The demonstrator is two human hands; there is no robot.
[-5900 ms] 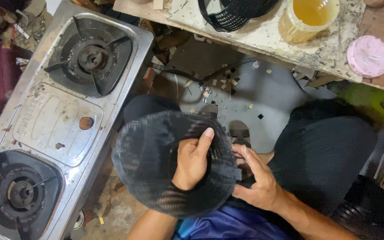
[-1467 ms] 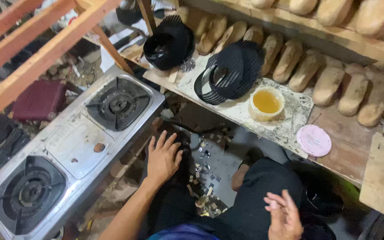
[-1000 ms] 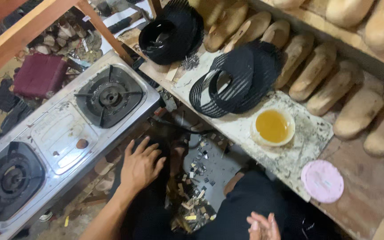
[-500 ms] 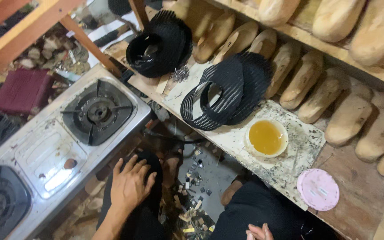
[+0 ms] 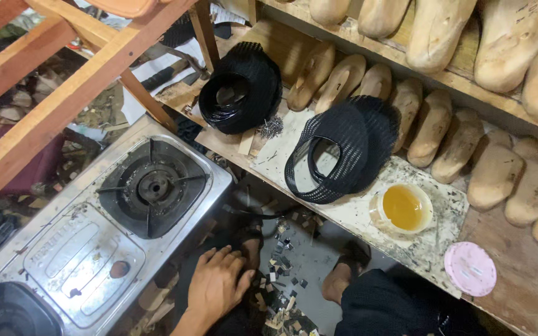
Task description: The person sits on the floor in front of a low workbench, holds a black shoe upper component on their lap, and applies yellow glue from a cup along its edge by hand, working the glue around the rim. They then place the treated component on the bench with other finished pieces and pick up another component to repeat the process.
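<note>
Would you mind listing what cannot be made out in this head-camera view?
- Right hand: not in view, beyond the bottom edge.
- Left hand: its wrist is cut by the bottom edge; what lies under the palm is hidden.
- Stove: the near burner is cut off at the bottom-left corner.
- Scraps on the floor: too small to identify.
- Shoe lasts: the top row is cropped by the upper edge.

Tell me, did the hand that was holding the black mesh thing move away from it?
Yes. The left hand gripped a black mesh piece on the lap earlier; now it rests empty, fingers spread, low beside the gas stove, on dark cloth near the scrap-strewn floor.
</note>
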